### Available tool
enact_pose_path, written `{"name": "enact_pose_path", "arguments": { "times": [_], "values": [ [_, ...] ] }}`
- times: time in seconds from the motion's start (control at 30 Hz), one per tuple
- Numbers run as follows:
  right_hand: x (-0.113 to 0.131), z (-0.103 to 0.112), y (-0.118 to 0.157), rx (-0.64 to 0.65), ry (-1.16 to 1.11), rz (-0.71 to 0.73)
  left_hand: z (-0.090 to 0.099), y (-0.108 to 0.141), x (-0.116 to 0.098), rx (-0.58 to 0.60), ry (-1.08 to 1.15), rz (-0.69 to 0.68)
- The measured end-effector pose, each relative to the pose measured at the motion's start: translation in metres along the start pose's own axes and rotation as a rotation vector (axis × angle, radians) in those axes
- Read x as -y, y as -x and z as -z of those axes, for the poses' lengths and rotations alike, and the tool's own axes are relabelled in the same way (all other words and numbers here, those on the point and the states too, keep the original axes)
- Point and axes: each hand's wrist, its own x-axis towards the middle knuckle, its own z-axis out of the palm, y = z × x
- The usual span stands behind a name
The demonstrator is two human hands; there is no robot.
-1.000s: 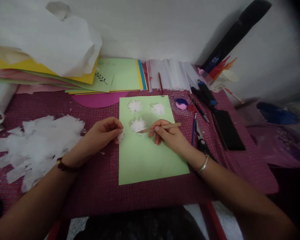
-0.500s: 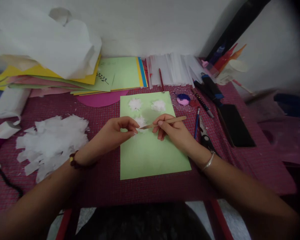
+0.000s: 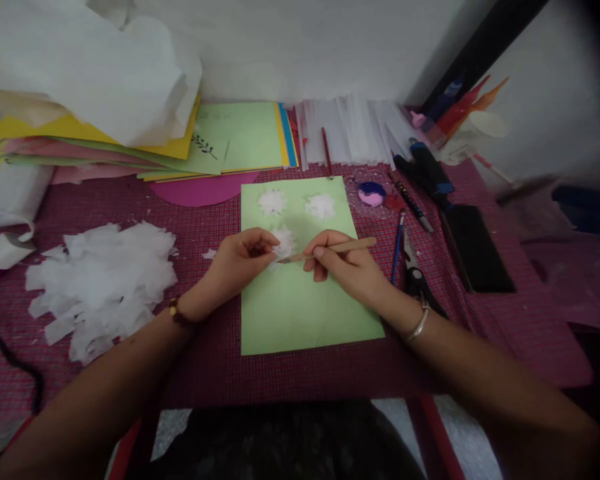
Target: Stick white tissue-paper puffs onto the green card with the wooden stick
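My right hand (image 3: 337, 260) grips a slim paintbrush (image 3: 350, 246) with a pale wooden handle, its pointed end turned left. Just left of that tip, my left hand (image 3: 247, 257) is closed in a pinch on a small white paper piece (image 3: 273, 265), partly covered by the fingertips. Both hands are over a light green sheet (image 3: 310, 313). Two fluffy white paper clusters, one at the upper left (image 3: 272, 202) and one at the upper right (image 3: 320, 206), sit on the sheet. A third cluster (image 3: 285, 240) lies between my hands, partly hidden.
A heap of white paper pieces (image 3: 105, 280) lies at left. Stacked coloured sheets (image 3: 245, 137) and white strips (image 3: 347, 130) line the wall. At right are a paint palette (image 3: 371, 195), a blue brush (image 3: 397, 250), scissors (image 3: 414, 273) and a black phone (image 3: 475, 247).
My left fingers have curled in more tightly near the brush tip. The right hand still holds the paintbrush in nearly the same place. The view has shifted slightly.
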Motion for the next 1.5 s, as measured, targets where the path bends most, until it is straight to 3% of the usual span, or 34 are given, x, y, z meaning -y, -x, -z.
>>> {"name": "enact_pose_path", "arguments": {
  "times": [0.33, 0.53, 0.7, 0.87, 1.03, 1.13, 1.5],
  "values": [
    [-0.008, -0.001, 0.0, 0.037, 0.178, 0.089, -0.005, -0.005, 0.003, -0.008, 0.032, -0.002],
    [-0.01, 0.001, 0.007, 0.068, 0.426, 0.203, 0.0, 0.001, 0.001, -0.246, 0.279, 0.08],
    [-0.014, 0.002, 0.012, 0.149, 0.559, 0.393, 0.004, 0.001, 0.005, -0.268, 0.276, 0.106],
    [-0.015, 0.003, 0.011, 0.155, 0.666, 0.437, 0.004, 0.002, 0.005, -0.172, 0.076, 0.082],
    [-0.012, 0.0, 0.012, 0.149, 0.782, 0.465, -0.002, 0.016, 0.001, 0.035, -0.67, -0.323],
    [-0.011, -0.002, 0.014, 0.13, 0.885, 0.517, -0.005, 0.026, -0.002, 0.027, -0.998, -0.39],
    [-0.007, -0.007, 0.017, 0.155, 1.143, 0.52, -0.006, 0.031, -0.002, 0.04, -1.087, -0.396]
  ]
}}
